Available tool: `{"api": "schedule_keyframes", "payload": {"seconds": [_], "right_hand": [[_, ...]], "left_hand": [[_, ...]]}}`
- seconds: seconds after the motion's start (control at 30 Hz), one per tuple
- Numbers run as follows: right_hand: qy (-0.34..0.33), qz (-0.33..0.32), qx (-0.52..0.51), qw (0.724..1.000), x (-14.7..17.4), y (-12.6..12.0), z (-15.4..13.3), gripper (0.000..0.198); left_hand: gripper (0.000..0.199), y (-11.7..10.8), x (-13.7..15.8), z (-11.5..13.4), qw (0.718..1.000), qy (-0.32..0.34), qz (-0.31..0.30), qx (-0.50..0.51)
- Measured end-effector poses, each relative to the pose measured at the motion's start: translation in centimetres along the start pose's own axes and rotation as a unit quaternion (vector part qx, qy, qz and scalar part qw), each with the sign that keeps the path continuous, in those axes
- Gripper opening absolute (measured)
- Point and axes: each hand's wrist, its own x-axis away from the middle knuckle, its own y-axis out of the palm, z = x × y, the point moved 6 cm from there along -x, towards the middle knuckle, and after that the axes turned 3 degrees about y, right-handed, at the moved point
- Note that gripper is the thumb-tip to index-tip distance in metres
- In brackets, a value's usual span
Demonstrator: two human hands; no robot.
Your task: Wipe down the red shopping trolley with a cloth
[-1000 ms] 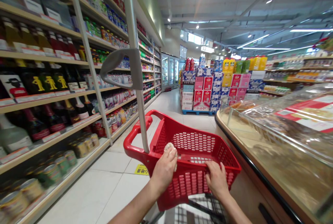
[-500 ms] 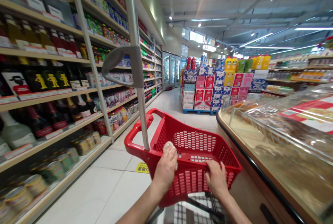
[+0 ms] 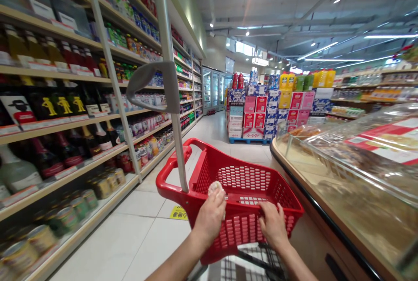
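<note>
Tall shelves (image 3: 65, 128) stand to the left of the basket (image 3: 215, 252), running on past it. They carry bottles (image 3: 21, 48) on the upper boards and cans (image 3: 67, 215) on the lowest. Between the shelves and the basket lies pale tiled floor (image 3: 130, 237), and a yellow sign (image 3: 178, 213) on it is partly cut off by the basket's left side. A metal pole (image 3: 179, 155) rises at the basket's left end, slightly tilted, with a grey looped handle (image 3: 170, 87) well above the basket.

The person's left grip (image 3: 210, 213) is at the basket's near rim, left of its middle, fingers closed around a pale cloth (image 3: 214, 187) that bulges past the fingertips. Beyond the basket stand stacked boxes (image 3: 254, 118) on a blue pallet (image 3: 250, 141), with yellow jugs (image 3: 287, 81) on top of the stack's right part. The right grip (image 3: 272, 224) is on the near rim too, right of the left one and apart from it, fingers loosely bent over the edge; how firmly it holds cannot be told. Dark bars (image 3: 257, 261) show below the basket. Just to the basket's right is a case (image 3: 313, 237) with a clear top, where a red-and-white label (image 3: 392, 142) shows.
</note>
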Motion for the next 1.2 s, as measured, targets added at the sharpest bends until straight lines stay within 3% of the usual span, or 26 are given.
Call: {"api": "schedule_keyframes", "payload": {"seconds": [0.07,0.13,0.3,0.37,0.57,0.63,0.8,0.87,1.03,1.2], "right_hand": [[-0.004,0.001,0.002,1.0,0.0,-0.3,-0.2,0.039],[-0.007,0.004,0.005,1.0,0.0,-0.5,-0.4,0.04],[-0.008,-0.004,0.002,1.0,0.0,-0.3,-0.3,0.042],[0.0,0.002,0.003,1.0,0.0,-0.2,-0.3,0.039],[-0.012,0.0,-0.005,1.0,0.0,-0.8,-1.4,0.041],[-0.021,-0.004,-0.009,1.0,0.0,-1.0,-1.6,0.043],[-0.009,0.007,-0.004,1.0,-0.1,-0.8,-1.2,0.041],[-0.001,0.001,-0.006,1.0,-0.1,-0.4,-1.0,0.04],[-0.011,-0.009,-0.019,1.0,0.0,-0.5,-0.9,0.045],[-0.009,0.004,-0.02,1.0,0.0,-0.9,-0.9,0.046]], "left_hand": [[0.031,1.0,0.1,2.1,0.999,0.045,0.001,0.013],[0.03,1.0,0.2,2.4,0.998,0.068,-0.001,0.018],[0.029,-2.0,-0.2,-2.0,1.0,0.015,-0.015,-0.017],[0.028,-2.1,-0.2,-2.3,1.0,-0.004,-0.016,-0.025],[0.028,0.7,0.3,2.8,0.998,0.06,0.017,0.014],[0.029,0.3,0.4,2.0,0.998,0.056,0.017,0.014],[0.031,-1.9,0.3,-3.0,0.999,-0.031,-0.007,-0.02],[0.031,-1.5,0.3,-2.5,0.999,-0.029,-0.009,-0.016],[0.025,0.4,0.0,0.9,0.998,0.051,-0.012,0.039],[0.03,-1.0,-0.3,-2.4,0.999,-0.027,-0.022,0.02]]}}
